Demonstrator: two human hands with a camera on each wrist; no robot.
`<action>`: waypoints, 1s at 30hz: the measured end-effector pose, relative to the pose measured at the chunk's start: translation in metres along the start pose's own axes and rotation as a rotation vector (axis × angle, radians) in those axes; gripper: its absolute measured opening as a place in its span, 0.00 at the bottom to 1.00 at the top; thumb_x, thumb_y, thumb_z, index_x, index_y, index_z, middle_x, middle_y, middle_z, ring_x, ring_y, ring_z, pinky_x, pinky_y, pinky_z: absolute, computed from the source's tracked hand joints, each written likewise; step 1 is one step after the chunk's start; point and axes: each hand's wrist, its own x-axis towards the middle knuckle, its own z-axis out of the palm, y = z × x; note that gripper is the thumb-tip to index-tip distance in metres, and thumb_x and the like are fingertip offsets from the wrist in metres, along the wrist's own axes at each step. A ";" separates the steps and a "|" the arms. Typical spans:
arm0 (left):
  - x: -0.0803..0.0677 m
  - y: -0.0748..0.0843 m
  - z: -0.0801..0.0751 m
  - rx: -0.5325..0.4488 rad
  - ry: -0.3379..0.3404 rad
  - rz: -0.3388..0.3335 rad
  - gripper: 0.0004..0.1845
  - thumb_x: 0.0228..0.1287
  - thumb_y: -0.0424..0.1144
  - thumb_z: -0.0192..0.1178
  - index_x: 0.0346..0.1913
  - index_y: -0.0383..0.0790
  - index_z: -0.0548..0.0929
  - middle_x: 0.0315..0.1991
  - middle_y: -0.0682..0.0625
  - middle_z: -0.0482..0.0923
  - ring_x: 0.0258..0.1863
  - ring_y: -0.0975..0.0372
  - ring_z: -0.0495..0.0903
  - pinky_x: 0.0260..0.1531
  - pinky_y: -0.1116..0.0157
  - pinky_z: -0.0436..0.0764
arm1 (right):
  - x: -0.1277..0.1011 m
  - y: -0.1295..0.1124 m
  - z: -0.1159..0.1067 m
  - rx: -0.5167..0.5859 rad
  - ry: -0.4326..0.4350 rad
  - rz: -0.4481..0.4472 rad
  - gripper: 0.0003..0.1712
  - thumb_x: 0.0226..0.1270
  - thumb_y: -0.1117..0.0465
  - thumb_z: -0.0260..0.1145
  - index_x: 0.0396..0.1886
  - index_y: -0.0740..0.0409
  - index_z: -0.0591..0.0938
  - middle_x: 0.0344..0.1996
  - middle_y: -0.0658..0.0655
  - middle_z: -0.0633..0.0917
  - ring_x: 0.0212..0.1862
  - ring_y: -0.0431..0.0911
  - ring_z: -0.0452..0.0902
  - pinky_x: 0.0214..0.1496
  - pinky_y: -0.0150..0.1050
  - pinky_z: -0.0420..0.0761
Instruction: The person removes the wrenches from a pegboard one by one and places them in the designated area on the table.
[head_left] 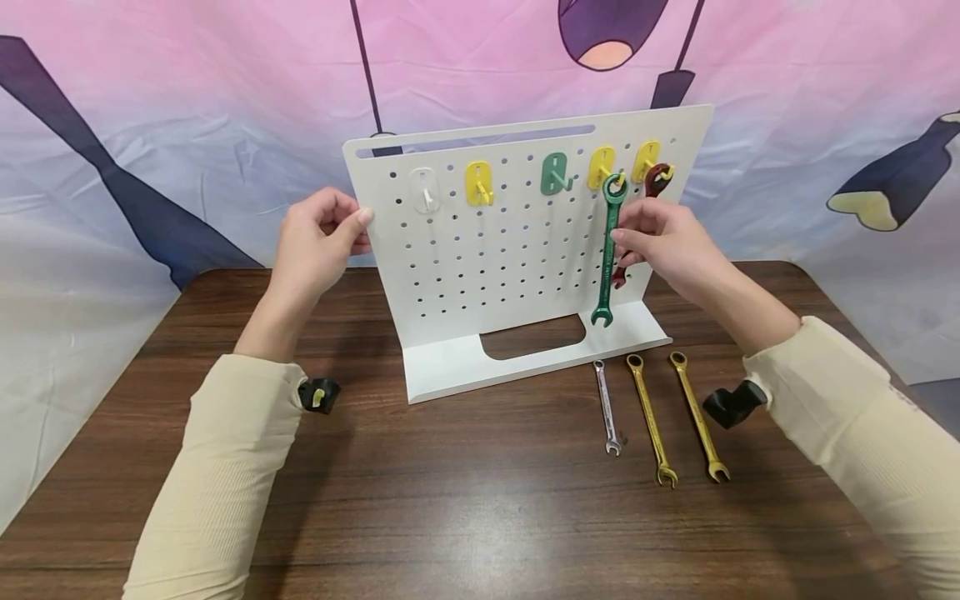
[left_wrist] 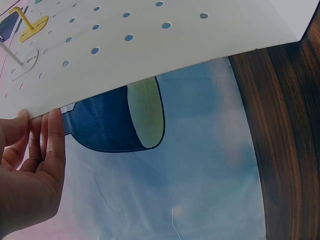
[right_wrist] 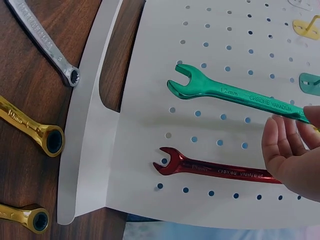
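Note:
A white pegboard stand (head_left: pixel 480 250) stands on the table, and my left hand (head_left: pixel 318 237) pinches its left edge between thumb and fingers. My right hand (head_left: pixel 667 242) holds a green combination wrench (head_left: pixel 608 250) by the shank. Its ring end is up at a yellow hook (head_left: pixel 601 162), and its open end points down in front of the board. In the right wrist view the green wrench (right_wrist: pixel 220 90) shows a 12mm marking. Beside it a red wrench (head_left: pixel 658 179) hangs from the rightmost yellow hook (head_left: pixel 647 156), its middle hidden behind my right hand.
A silver wrench (head_left: pixel 606 408) and two gold wrenches (head_left: pixel 652 421) lie before the stand on the wooden table (head_left: pixel 450 500). To the left on the board are a green hook (head_left: pixel 555 172), another yellow hook (head_left: pixel 478 183) and a white hook (head_left: pixel 425 190). A printed cloth (head_left: pixel 225 125) hangs behind.

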 end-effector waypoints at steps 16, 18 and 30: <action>0.001 -0.002 0.001 0.009 0.010 0.010 0.10 0.63 0.38 0.57 0.34 0.31 0.75 0.23 0.48 0.73 0.25 0.64 0.78 0.31 0.72 0.83 | -0.005 -0.005 -0.002 -0.037 0.029 -0.021 0.08 0.67 0.68 0.55 0.43 0.69 0.72 0.29 0.55 0.78 0.29 0.44 0.78 0.34 0.31 0.82; 0.001 -0.002 0.001 0.007 0.008 0.009 0.10 0.64 0.38 0.57 0.34 0.31 0.75 0.24 0.48 0.73 0.25 0.64 0.78 0.31 0.72 0.83 | -0.005 -0.005 -0.002 -0.014 0.033 -0.025 0.07 0.67 0.69 0.55 0.42 0.70 0.72 0.28 0.54 0.78 0.27 0.42 0.77 0.33 0.31 0.82; 0.000 -0.001 0.000 0.006 0.003 0.007 0.11 0.63 0.39 0.57 0.34 0.32 0.75 0.24 0.48 0.73 0.25 0.65 0.78 0.30 0.72 0.83 | -0.006 -0.005 -0.003 0.016 0.058 -0.048 0.06 0.66 0.70 0.56 0.40 0.70 0.72 0.27 0.52 0.78 0.26 0.40 0.76 0.31 0.30 0.81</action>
